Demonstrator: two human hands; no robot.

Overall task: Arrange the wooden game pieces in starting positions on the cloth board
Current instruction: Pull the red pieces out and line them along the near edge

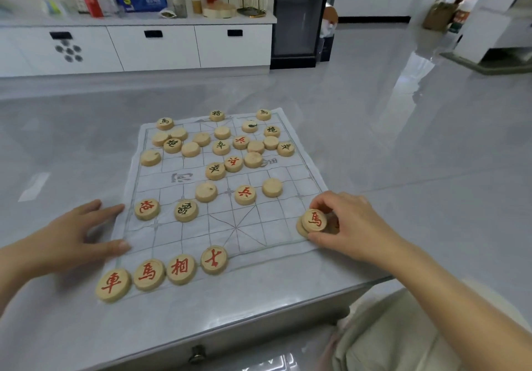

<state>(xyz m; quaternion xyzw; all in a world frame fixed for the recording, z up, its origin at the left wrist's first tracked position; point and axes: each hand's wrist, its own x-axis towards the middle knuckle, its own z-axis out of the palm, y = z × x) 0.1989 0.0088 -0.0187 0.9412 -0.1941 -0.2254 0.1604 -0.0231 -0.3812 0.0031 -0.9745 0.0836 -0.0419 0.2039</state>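
Note:
A white cloth board (259,226) with a drawn grid lies on the grey table. Round wooden pieces with red or black characters are scattered over its far half, several face down. Along the near edge stand several red pieces in a row, from a chariot piece (112,285) to an advisor piece (214,259). My right hand (345,224) grips a red horse piece (314,220) at the board's right edge, tilted over another piece beneath it. My left hand (72,238) rests flat on the board's left edge, fingers apart, holding nothing.
The table's front edge (259,321) runs close below the board, with a drawer knob (197,353) under it. Beyond the table is a glossy grey floor, a white cabinet (144,45) with clutter on top, and a dark glass-door unit (299,16).

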